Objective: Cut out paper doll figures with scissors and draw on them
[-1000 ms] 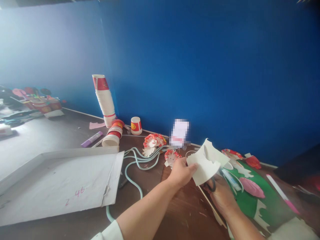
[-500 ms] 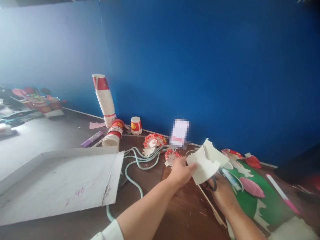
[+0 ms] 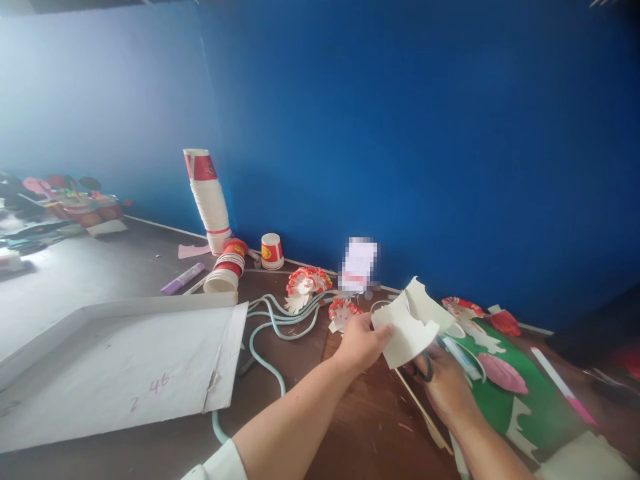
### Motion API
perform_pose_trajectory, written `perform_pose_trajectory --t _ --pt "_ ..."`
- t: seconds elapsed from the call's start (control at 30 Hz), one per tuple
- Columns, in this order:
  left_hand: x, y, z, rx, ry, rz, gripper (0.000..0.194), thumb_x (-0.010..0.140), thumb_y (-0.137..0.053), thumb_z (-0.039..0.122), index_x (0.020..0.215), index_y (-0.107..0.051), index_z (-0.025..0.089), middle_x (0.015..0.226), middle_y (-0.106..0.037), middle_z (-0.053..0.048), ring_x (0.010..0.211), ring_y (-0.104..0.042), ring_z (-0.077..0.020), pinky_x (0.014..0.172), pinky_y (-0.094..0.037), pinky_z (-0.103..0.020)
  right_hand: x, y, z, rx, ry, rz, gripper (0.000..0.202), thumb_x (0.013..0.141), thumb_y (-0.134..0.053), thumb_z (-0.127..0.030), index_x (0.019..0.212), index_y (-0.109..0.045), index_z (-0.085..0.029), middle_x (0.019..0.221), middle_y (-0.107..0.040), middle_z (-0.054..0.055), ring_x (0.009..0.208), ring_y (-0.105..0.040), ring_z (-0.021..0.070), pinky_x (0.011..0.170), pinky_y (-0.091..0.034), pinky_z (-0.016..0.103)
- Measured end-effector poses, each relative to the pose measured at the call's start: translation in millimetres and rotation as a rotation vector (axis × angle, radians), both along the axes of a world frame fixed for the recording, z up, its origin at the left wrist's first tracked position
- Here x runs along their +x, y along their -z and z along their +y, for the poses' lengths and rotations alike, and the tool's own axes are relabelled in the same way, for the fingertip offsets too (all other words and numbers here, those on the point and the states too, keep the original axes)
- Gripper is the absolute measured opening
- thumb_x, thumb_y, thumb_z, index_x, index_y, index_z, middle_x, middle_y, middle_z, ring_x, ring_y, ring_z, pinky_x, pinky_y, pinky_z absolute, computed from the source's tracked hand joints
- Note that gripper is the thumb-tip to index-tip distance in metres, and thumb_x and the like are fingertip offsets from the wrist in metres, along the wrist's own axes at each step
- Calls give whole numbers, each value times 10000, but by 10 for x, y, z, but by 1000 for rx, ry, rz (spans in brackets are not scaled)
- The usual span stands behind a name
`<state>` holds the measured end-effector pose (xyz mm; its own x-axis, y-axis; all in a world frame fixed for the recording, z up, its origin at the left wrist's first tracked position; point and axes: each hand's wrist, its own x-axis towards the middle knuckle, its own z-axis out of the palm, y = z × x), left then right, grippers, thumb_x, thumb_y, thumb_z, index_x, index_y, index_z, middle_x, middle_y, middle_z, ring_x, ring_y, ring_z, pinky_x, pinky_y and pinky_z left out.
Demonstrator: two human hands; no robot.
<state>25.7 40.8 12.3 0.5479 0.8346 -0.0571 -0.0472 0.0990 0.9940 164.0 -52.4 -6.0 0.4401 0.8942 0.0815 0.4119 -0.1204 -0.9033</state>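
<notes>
While the left hand [image 3: 361, 343] pinches the near-left edge of a cream paper piece [image 3: 407, 328] between thumb and fingers, the right hand [image 3: 447, 387] sits just to its right and slightly nearer the body, fingers closed through the dark loops of a pair of scissors [image 3: 425, 367]. Paper piece is held above the brown tabletop [image 3: 370, 427], curled, with an irregular cut edge along the top. Scissor blades are hidden behind the paper; whether they are spread or closed cannot be told. Hands are close together, both on the same sheet, not touching each other.

Beyond the left hand: a small red-and-white paper flower [image 3: 343, 312], and past it a larger one [image 3: 307, 283]. Pale green tubing [image 3: 273, 327] loops across the table to the left of the left hand. Farther left lies a flat white cardboard box [image 3: 120, 363] with pink writing on it. Well beyond and left of the hands stands a tall leaning stack of paper cups [image 3: 209, 200], with a shorter stack lying on its side [image 3: 226, 267] and a single upturned cup [image 3: 272, 251] beside it, all against the blue wall [image 3: 425, 133].

Right of the right hand: a green sheet [image 3: 525, 407] bearing white and pink cut-outs. A thin wooden stick [image 3: 420, 410] lies under the right wrist.
</notes>
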Motion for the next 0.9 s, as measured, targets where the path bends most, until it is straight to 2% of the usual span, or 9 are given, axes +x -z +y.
perform_pose_trajectory --t 0.13,0.33,0.67,0.9 --pt "20 40 13 -26 -9 -18 239 750 -636 265 891 -684 77 813 -694 -99 690 -609 -164 592 -447 -228 -27 -47 -3 10 12 9 276 732 -560 -377 513 -513 -216 503 -502 -15 537 -429 163 526 -310 285" --pt "32 78 56 -81 -83 -51 247 762 -618 291 894 -694 97 816 -685 -101 700 -605 -170 623 -461 -253 -82 -170 -21 -30 26 -108 320 740 -549 -420 496 -523 -216 495 -523 -13 534 -464 167 537 -319 281" --pt "-41 33 103 180 -111 88 236 798 -558 279 894 -680 100 833 -685 -91 773 -605 -185 637 -433 -241 -18 -146 -20 -49 -5 -123 305 764 -554 -380 510 -551 -213 514 -551 -16 570 -490 170 562 -339 269" --pt "-43 25 103 198 -110 86 231 799 -554 290 880 -671 109 832 -684 -87 766 -604 -183 644 -432 -244 -23 -98 -21 -38 -1 -37 325 783 -550 -389 512 -535 -210 526 -534 -21 577 -468 161 558 -316 268"
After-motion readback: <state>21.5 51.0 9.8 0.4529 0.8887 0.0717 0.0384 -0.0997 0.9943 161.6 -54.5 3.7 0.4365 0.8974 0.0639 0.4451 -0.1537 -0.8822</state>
